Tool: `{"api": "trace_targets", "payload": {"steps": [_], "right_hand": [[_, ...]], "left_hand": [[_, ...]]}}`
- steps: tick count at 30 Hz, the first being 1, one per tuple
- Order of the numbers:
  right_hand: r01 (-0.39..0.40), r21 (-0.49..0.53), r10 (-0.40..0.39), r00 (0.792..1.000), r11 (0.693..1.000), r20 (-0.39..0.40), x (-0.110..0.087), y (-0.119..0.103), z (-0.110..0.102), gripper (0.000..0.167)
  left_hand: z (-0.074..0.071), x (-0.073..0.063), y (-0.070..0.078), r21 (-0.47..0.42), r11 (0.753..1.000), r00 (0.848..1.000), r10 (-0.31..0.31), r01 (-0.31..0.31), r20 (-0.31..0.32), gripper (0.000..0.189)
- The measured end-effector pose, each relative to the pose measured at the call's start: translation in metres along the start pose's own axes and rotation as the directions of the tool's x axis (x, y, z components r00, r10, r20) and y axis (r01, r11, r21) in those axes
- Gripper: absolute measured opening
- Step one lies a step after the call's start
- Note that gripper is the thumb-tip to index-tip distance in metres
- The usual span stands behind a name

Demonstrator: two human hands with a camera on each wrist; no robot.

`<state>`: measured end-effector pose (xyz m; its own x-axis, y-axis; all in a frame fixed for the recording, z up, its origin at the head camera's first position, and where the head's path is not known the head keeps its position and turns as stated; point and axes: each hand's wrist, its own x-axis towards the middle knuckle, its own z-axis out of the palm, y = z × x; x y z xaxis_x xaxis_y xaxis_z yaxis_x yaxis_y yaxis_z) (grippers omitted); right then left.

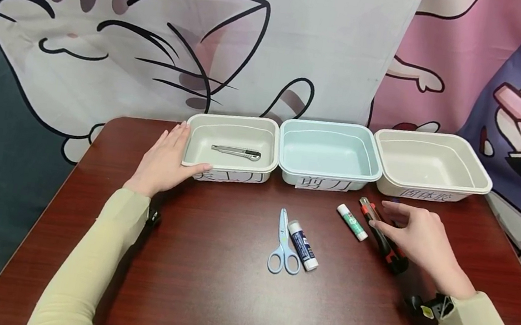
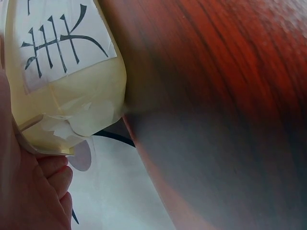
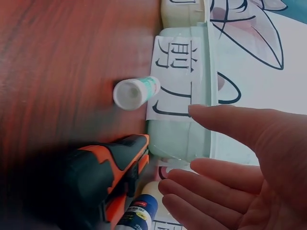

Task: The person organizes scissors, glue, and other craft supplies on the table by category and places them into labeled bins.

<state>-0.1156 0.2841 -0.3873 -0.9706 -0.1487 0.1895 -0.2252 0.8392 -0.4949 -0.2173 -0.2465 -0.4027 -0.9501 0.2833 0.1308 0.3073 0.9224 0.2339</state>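
Observation:
My left hand (image 1: 162,162) rests on the corner of the left cream bin (image 1: 238,175), fingers along its left side and thumb at the front rim. Inside that bin lies a grey utility knife (image 1: 236,152). Over a black-and-orange utility knife (image 1: 383,245) on the table hovers my right hand (image 1: 418,236); in the right wrist view its thumb and fingers are apart with nothing between them. Left of this knife lies a green-and-white glue stick (image 1: 352,223). A blue glue stick (image 3: 139,211) shows past the knife in the right wrist view, mostly hidden by my hand in the head view.
A pale blue bin (image 1: 325,180) stands in the middle and another cream bin (image 1: 431,185) on the right, all with handwritten paper labels. Blue scissors (image 1: 282,244) lie beside a dark blue glue stick (image 1: 303,246) on the brown table (image 1: 201,288). A printed curtain (image 1: 329,43) hangs behind.

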Motion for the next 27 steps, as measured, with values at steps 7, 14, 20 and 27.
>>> {"api": "trace_targets", "payload": {"steps": [7, 14, 20, 27], "right_hand": [[0.031, -0.018, -0.031, 1.000, 0.999, 0.001, -0.0045, 0.0023, 0.0045, 0.045], [0.037, -0.034, -0.037, 0.999, 0.999, 0.016, -0.0053, 0.0037, 0.0093, 0.044], [0.045, -0.056, -0.044, 0.999, 0.997, 0.012, -0.0054, 0.0042, 0.0103, 0.044], [0.043, -0.092, -0.040, 0.998, 0.995, 0.040, -0.0036, 0.0051, 0.0090, 0.046]], "left_hand": [[-0.0014, 0.0015, 0.0007, 0.004, 1.000, 1.000, -0.006, 0.006, 0.006, 0.118], [-0.0004, 0.0006, -0.0006, -0.005, 1.000, 1.000, -0.004, 0.004, 0.005, 0.118], [0.0005, 0.0003, -0.0008, -0.007, 1.000, 1.000, 0.001, -0.001, 0.000, 0.118], [0.0013, 0.0000, -0.0015, -0.006, 1.000, 1.000, 0.001, -0.001, 0.001, 0.117]]}}
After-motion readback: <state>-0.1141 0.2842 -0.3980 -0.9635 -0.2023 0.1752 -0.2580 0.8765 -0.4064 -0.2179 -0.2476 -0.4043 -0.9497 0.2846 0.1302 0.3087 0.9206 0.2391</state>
